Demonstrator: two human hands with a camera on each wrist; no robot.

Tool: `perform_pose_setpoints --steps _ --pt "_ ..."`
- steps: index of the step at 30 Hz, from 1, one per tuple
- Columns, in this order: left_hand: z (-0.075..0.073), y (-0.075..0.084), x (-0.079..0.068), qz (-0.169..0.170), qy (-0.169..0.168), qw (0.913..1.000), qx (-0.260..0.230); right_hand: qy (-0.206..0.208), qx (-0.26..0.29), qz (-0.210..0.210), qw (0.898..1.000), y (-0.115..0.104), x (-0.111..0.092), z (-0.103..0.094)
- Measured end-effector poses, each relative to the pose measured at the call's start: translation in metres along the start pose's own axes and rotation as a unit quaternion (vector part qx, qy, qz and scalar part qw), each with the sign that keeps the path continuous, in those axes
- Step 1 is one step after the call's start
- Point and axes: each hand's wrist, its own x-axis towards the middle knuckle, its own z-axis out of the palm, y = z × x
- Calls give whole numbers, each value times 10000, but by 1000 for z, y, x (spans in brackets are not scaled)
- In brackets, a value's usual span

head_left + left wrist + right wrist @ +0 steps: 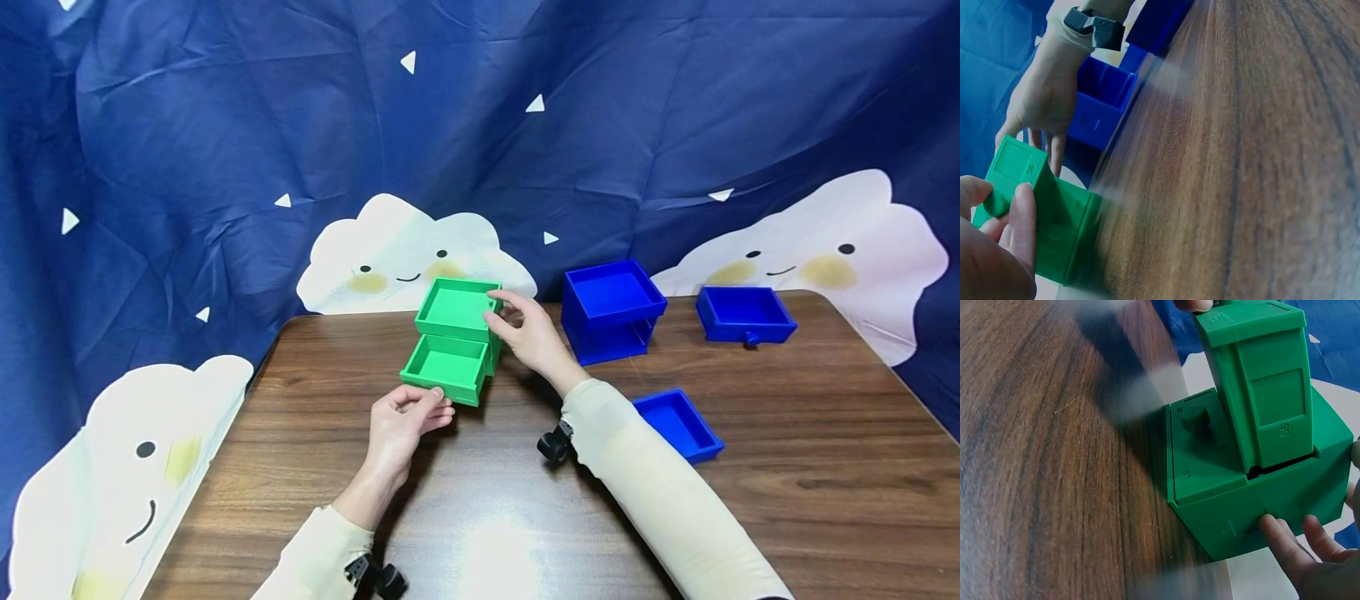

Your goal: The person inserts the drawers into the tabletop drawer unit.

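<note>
I judge that a skewed tug could jam the boxy green plastic upper drawer [447, 361], part-way out just beyond the left hand [397, 429], which pinches its round knob [999, 204]; if the right hand [536, 337], curled over the square green plastic cabinet [455, 308] on its left, slackens, that could slide. I count one green cabinet, two green drawers (lower drawer [1202, 464] closed), and, right of the right hand, one square blue plastic cabinet [611, 292] and two boxy blue plastic drawers [677, 423].
</note>
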Motion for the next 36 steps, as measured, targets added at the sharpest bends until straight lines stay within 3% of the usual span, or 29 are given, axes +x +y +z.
perform_pose_setpoints --steps 14,36 --pt "1 -6 4 53 -112 9999 -115 11 -16 22 10000 -1 -1 0" --pt "3 -8 5 99 3 9998 -145 14 10 54 10000 -1 0 1"
